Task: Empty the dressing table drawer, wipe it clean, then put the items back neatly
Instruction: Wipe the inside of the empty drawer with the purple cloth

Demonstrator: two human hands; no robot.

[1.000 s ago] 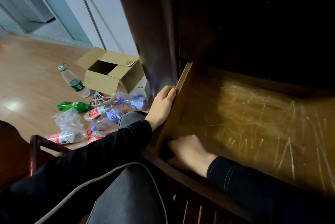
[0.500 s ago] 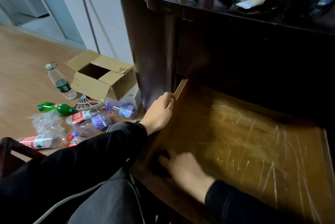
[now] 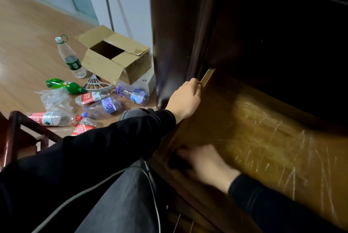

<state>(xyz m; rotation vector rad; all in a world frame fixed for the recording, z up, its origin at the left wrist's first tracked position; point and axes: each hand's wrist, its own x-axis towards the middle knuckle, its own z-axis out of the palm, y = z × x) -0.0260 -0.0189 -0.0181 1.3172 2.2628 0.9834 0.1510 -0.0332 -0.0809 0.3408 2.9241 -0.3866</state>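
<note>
2 hands, and both are bunched at the left end of the drawer (image 3: 263,138), which is what the next move hangs on. Far left on the floor there's a scatter of bottles (image 3: 105,104) beside an open box (image 3: 114,57), and a bit of chair (image 3: 18,133) at the near edge, none of it in play. Then the left hand (image 3: 185,99): fingers curled over the top of the drawer's left side wall, right where it meets the dressing table (image 3: 173,25), gripping it, looks like it's steadying the drawer. Just right of that and nearer the person, the right hand (image 3: 205,161) is down inside the drawer in the near left corner, over a dark thing (image 3: 175,162), maybe a cloth, too blurred to call. Can't tell if those fingers are flat on it or clutching it. The drawer is pulled out, looks emptied, and its long axis runs left to right, so nearly all of its scratched bottom lies to the right of both hands. Right hand is the one inside, so my guess is the wipe has to sweep rightward along that axis while the left holds the wall.
</note>
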